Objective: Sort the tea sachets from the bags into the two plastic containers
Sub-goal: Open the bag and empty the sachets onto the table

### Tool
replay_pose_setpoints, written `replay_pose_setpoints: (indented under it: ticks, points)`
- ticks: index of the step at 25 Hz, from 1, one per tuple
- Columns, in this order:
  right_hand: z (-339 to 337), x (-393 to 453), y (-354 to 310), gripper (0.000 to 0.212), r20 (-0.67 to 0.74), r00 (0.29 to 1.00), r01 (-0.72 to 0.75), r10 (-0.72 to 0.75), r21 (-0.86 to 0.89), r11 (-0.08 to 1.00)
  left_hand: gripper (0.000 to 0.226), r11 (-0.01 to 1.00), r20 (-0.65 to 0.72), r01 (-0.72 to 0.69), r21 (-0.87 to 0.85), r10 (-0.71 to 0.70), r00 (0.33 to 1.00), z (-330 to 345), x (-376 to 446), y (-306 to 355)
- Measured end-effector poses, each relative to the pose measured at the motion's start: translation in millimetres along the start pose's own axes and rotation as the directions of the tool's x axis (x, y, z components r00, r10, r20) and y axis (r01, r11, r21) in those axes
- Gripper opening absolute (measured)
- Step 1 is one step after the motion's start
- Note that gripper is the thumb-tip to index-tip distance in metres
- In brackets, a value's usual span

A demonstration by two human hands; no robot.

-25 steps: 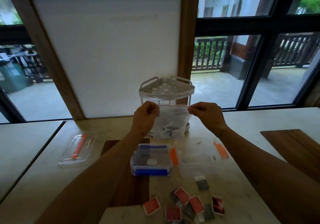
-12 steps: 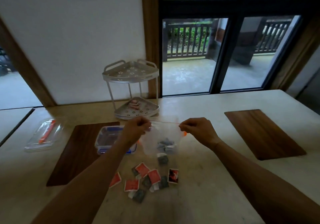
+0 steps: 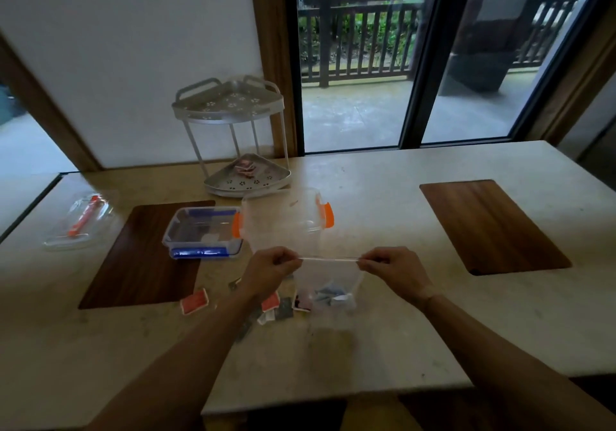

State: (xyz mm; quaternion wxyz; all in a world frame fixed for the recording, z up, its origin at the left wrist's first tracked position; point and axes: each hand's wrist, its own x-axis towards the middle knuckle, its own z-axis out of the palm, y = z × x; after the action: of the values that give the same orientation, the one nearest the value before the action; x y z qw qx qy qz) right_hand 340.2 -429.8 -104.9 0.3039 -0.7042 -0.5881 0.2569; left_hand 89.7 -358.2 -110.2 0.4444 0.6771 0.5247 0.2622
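Pinching the clear bag (image 3: 328,284) taut by its top corners, left hand (image 3: 270,269) and right hand (image 3: 391,269). I should peel its seal apart evenly, keeping sachets inside

I see my left hand (image 3: 271,269) and right hand (image 3: 391,269) pinching the bag (image 3: 328,284) taut above the sachets (image 3: 276,307), near the table's (image 3: 400,347) front edge.

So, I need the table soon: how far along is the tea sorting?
Early. Done: one batch of sachets lies loose on the table, unsorted. In hand: left hand and right hand pinch a clear bag with sachets inside. Left: filling the blue-clipped container and orange-clipped container.
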Motion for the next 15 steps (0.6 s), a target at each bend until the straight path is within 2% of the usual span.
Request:
replay_pose_setpoints:
  ticks: [7,11,15]
  points:
    - [14.1,-32.0,14.6,0.013,0.044,0.998,-0.051,0.053,-0.051,0.997,0.012,0.997,0.002,0.053,0.063,-0.053,0.999,20.6,-30.1,-20.9]
    - [15.5,-37.3,9.6,0.011,0.079,0.995,-0.047,0.053,-0.073,0.996,0.010,0.999,0.006,0.032,0.020,-0.032,0.999,23.4,-35.6,-24.4]
    - [16.5,-32.6,-11.3,0.019,0.181,0.983,0.065,-0.027,-0.211,0.975,0.008,0.997,0.034,-0.008,0.081,0.005,0.999,25.7,-34.6,-27.1]
